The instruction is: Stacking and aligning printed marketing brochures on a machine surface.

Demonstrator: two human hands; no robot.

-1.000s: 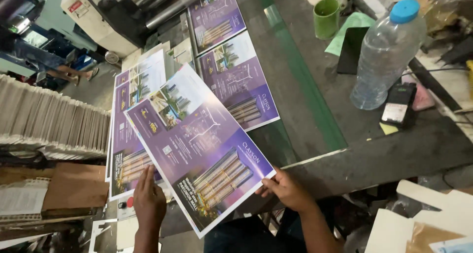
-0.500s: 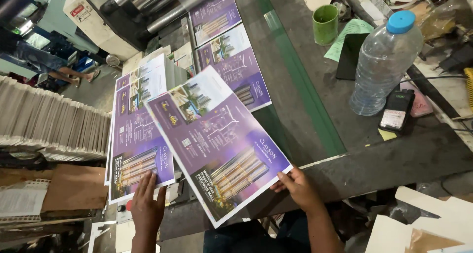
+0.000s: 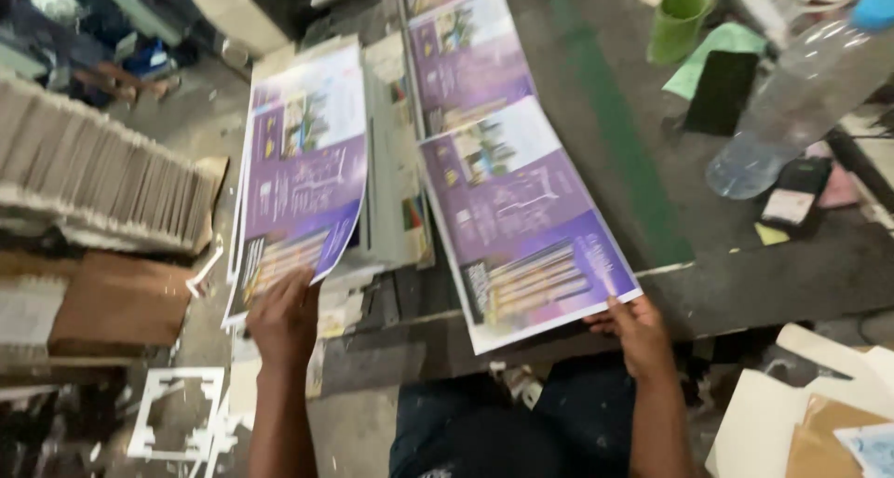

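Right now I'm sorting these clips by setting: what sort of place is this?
Probably a print shop: purple printed sheets lie on a worktable, paper stacks stand nearby, and a machine sits behind.

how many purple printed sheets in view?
3 distinct: one on the left stack under the left hand, one on the table held by the right hand, one behind it. More lie hidden in the stack.

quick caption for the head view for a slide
Right hand grips a purple printed paper sheet on the table; left hand rests on a stack of similar sheets.
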